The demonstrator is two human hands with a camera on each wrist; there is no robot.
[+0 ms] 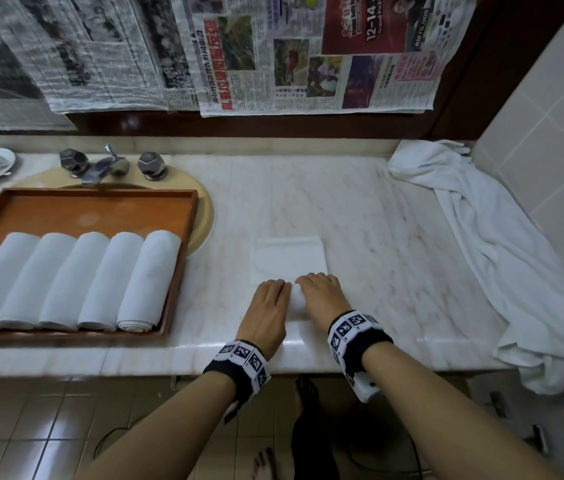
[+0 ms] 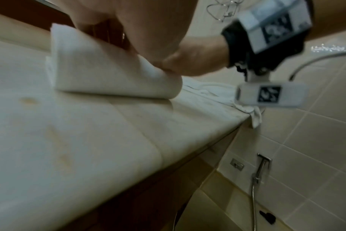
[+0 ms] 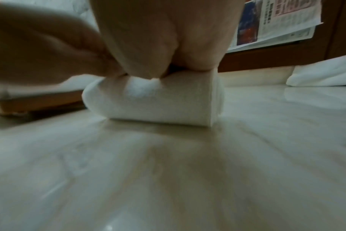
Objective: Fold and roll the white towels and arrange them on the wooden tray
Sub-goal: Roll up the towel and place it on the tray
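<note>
Both hands, left hand [image 1: 269, 306] and right hand [image 1: 322, 295], grip the half-rolled towel [image 1: 289, 261] on the table [image 1: 377, 220]; wooden tray [image 1: 100, 209] left, loose towel [image 1: 481, 237] right.

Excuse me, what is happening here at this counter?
A person is rolling a white towel on the counter. The left hand and right hand both press on the rolled near end; the far part lies flat. Five rolls lie side by side on the tray. A loose towel lies at the right.

dim indoor light | wrist views blurred | head-view edges warped
</note>
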